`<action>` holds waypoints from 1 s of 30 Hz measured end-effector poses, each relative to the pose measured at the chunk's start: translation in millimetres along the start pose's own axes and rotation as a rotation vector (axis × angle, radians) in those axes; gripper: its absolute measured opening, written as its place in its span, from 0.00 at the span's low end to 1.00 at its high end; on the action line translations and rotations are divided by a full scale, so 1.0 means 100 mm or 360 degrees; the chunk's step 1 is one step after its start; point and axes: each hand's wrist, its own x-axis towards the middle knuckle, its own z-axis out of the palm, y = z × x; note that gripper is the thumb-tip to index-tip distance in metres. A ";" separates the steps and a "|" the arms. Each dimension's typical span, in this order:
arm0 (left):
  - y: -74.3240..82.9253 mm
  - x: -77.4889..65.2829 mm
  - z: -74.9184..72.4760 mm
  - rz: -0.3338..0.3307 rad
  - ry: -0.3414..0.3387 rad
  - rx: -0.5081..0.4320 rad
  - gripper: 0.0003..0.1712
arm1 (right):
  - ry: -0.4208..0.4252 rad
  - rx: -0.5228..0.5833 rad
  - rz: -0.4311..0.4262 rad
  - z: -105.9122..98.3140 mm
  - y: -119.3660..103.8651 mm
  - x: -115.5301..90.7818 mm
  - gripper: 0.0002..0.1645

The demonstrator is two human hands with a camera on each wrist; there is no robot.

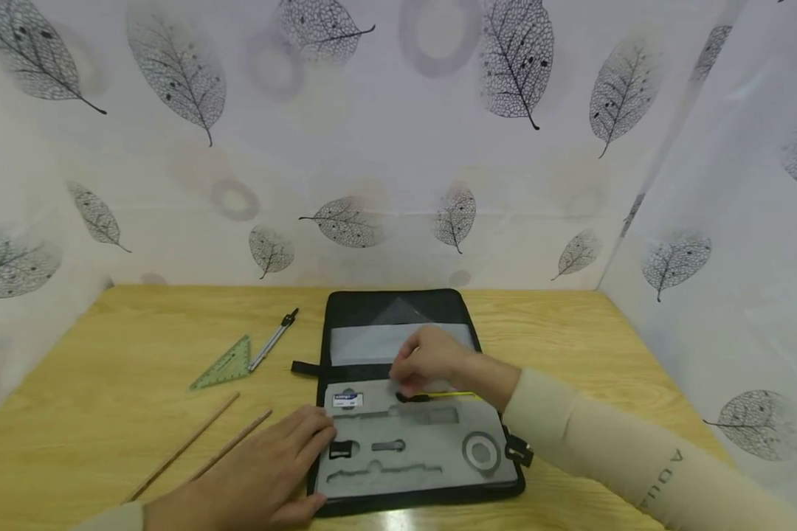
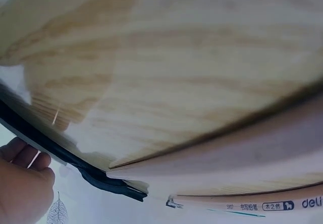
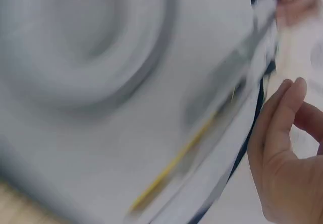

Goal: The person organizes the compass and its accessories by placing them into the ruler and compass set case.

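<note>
A black zip case (image 1: 398, 306) lies unfolded, with a grey insert (image 1: 432, 468) of shaped recesses in its near half. A white-labelled eraser (image 1: 348, 400), a small black piece (image 1: 341, 449) and a thin yellow stick with a black end (image 1: 448, 395) sit in recesses. My left hand (image 1: 266, 464) rests at the insert's left edge. Over the insert's far edge hovers my right hand (image 1: 432, 358), beside the yellow stick. In the right wrist view its fingers (image 3: 275, 128) are nearly straight, with no object visible between them.
Left of the case lie a green set square (image 1: 226, 367), a metal compass (image 1: 274, 341) and two wooden pencils (image 1: 182, 446). A ring-shaped form (image 1: 481, 452) is at the insert's right. A leaf-patterned curtain (image 1: 372, 147) stands behind the wooden table (image 1: 571, 346).
</note>
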 end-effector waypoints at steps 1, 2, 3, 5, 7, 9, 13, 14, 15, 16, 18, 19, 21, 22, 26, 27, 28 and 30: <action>0.00 0.00 0.01 0.0014 0.0023 0.0011 0.38 | 0.0021 0.0048 0.0008 -0.11 0.06 -0.04 0.04; 0.01 0.00 0.01 0.0028 0.0046 0.0021 0.37 | 0.0049 0.0047 0.0006 -0.21 0.12 -0.09 0.05; 0.01 0.00 0.01 0.0040 0.0062 0.0032 0.37 | 0.0078 0.0025 -0.0005 -0.31 0.18 -0.13 0.06; 0.01 0.00 0.02 0.0056 0.0091 0.0049 0.37 | 0.0150 -0.0081 -0.0045 -0.48 0.31 -0.23 0.06; 0.02 0.01 0.01 0.0059 0.0102 0.0059 0.37 | 0.0210 -0.0250 -0.0125 -0.62 0.43 -0.33 0.06; 0.02 0.01 0.01 0.0054 0.0106 0.0066 0.37 | 0.0265 -0.0502 -0.0287 -0.71 0.53 -0.44 0.05; 0.02 0.00 0.01 0.0050 0.0120 0.0071 0.37 | 0.0386 -0.1069 -0.0760 -0.82 0.72 -0.61 0.02; 0.02 0.00 0.02 0.0050 0.0123 0.0070 0.37 | 0.0419 -0.1204 -0.0902 -0.84 0.78 -0.64 0.03; 0.01 0.00 0.02 0.0049 0.0125 0.0068 0.37 | 0.0449 -0.1318 -0.1042 -0.86 0.83 -0.66 0.04; 0.01 -0.01 0.02 0.0051 0.0132 0.0064 0.37 | 0.0476 -0.1413 -0.1179 -0.88 0.88 -0.67 0.06; 0.01 -0.01 0.02 0.0050 0.0139 0.0057 0.37 | 0.0519 -0.1555 -0.1430 -0.90 0.98 -0.69 0.10; 0.01 -0.02 0.02 0.0052 0.0146 0.0058 0.37 | 0.0535 -0.1590 -0.1551 -0.91 1.03 -0.69 0.12; 0.02 -0.02 0.02 0.0052 0.0149 0.0051 0.37 | 0.0549 -0.1613 -0.1722 -0.91 1.09 -0.69 0.12; 0.02 -0.02 0.02 0.0055 0.0153 0.0050 0.37 | 0.0537 -0.1606 -0.1764 -0.91 1.11 -0.69 0.11; 0.02 -0.02 0.01 0.0056 0.0154 0.0042 0.37 | 0.0475 -0.1576 -0.1824 -0.87 1.18 -0.72 0.06; 0.02 -0.02 0.01 0.0056 0.0153 0.0042 0.37 | 0.0455 -0.1581 -0.1818 -0.86 1.19 -0.72 0.05; 0.03 -0.02 0.01 0.0054 0.0148 0.0042 0.37 | 0.0439 -0.1589 -0.1811 -0.85 1.20 -0.73 0.07; 0.03 -0.02 0.01 0.0038 0.0121 0.0044 0.36 | 0.0436 -0.1612 -0.1792 -0.82 1.24 -0.74 0.08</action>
